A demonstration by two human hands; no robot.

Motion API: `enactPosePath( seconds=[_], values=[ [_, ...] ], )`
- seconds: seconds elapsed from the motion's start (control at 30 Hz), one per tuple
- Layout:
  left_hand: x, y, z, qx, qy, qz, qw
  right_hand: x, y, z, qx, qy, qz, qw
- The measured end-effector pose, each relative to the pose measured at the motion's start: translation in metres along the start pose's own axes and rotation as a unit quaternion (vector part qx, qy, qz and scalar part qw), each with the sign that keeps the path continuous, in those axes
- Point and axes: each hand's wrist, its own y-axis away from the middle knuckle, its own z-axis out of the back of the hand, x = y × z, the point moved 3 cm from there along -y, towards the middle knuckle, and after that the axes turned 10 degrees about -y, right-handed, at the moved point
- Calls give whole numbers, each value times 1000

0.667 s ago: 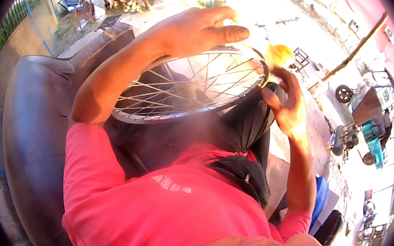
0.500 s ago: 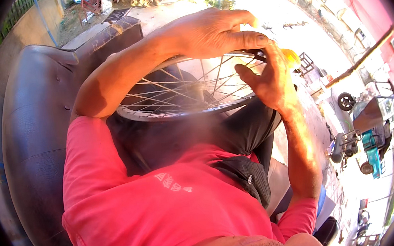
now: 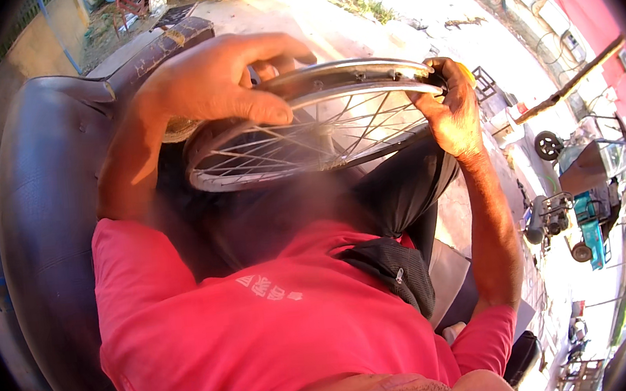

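A spoked wheel (image 3: 211, 180) with a bare metal rim lies tilted over my lap. My left hand (image 3: 206, 82) arches over the rim's left part, fingers stretched out and thumb apart from them; it is slightly blurred, and whether it presses on the rim is unclear. At the right end of the wheel, my right hand (image 3: 457, 119) is closed round the rim, thumb on the near side and fingers curled over the top. Something dark shows between its fingers and a yellow thing (image 3: 470, 75) just behind them. The hub is hazy.
A dark padded seat (image 3: 52, 196) curves along my left side. A black pouch (image 3: 398, 274) rests at my waist above dark trousers. Off to the right stand a teal vehicle (image 3: 590, 234) and a wooden pole (image 3: 571, 87). Plants (image 3: 367, 8) grow beyond the pale ground.
My left hand has moved left along the rim, away from my right hand. My right hand's fingers have closed round the rim. The wheel's far side now shows more.
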Motion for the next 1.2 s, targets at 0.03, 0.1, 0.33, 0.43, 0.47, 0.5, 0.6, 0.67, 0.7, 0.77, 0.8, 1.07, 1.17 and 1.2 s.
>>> enactPosePath(
  seconds=[0.03,0.1,0.33,0.43,0.47,0.5,0.6,0.67,0.7,0.77,0.8,1.07,1.17,1.2],
  values=[
    [2,-3,-6,12,28,4,1000,-7,0,4,-11,-6,-16,1000],
    [-13,-1,-10,27,-7,-64,998,-21,4,14,-26,-24,-46,998],
    [-60,-5,-33,-39,-113,-50,992,-69,27,39,-55,-138,-28,988],
    [-78,-28,-16,-38,-112,-45,992,-96,35,23,-74,-264,-111,955],
    [-78,-37,-7,-35,-124,-63,990,-109,36,10,-73,-283,-127,948],
    [-77,-48,-7,-11,-127,-61,990,-122,41,-1,-80,-322,-125,935],
    [-87,-70,-13,46,-216,-51,974,-142,56,-24,-96,-368,-133,915],
    [-100,-74,-18,65,-220,-37,973,-136,68,-24,-100,-385,-173,901],
    [-108,-75,-19,65,-238,-42,968,-135,69,-23,-95,-390,-167,900],
    [-119,-75,-27,59,-248,-47,966,-144,76,-15,-88,-386,-156,905],
    [-124,-74,-31,56,-246,-41,967,-147,81,-16,-88,-388,-157,904],
    [-101,-67,-32,9,-177,-68,982,-90,78,36,-96,-328,-179,922],
    [-107,-67,-34,21,-224,-53,973,-55,53,46,-34,-127,-233,963],
    [-106,-65,-35,20,-236,-46,970,-49,45,45,-7,-90,-246,965]
  ],
)
